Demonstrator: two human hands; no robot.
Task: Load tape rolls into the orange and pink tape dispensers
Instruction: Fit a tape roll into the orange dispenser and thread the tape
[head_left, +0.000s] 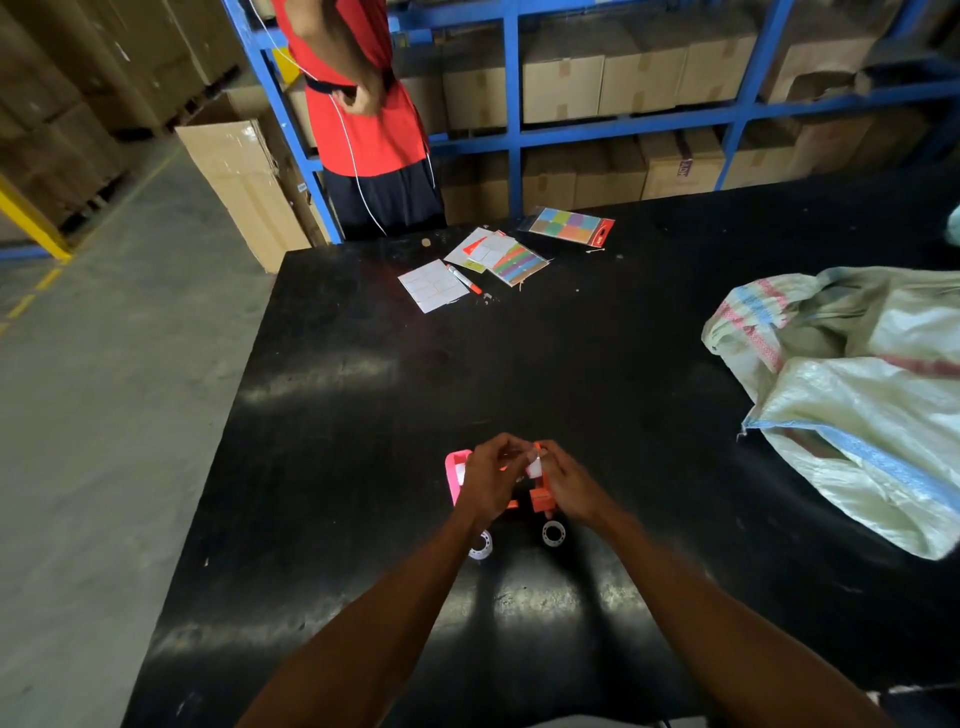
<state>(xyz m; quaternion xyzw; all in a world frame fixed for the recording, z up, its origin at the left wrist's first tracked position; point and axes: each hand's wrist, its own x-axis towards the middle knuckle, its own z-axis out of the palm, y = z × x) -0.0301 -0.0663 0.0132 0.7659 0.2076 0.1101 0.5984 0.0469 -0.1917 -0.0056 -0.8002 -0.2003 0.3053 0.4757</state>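
Note:
My left hand (491, 480) and my right hand (566, 486) meet over the orange tape dispenser (541, 500) near the front of the black table (363, 415). Both pinch a small white piece (535, 466) at the dispenser's top; what it is I cannot make out. The pink tape dispenser (456, 473) lies just left of my left hand, partly hidden by it. Two clear tape rolls rest on the table below my hands: one (480, 545) under my left wrist, the other (554, 533) under my right.
Paper sheets, coloured sticky-note packs (571, 226) and an orange marker (464, 279) lie at the table's far side. A woven sack (857, 395) covers the right. A person in a red shirt (363, 104) stands at the far edge before blue shelving with cartons.

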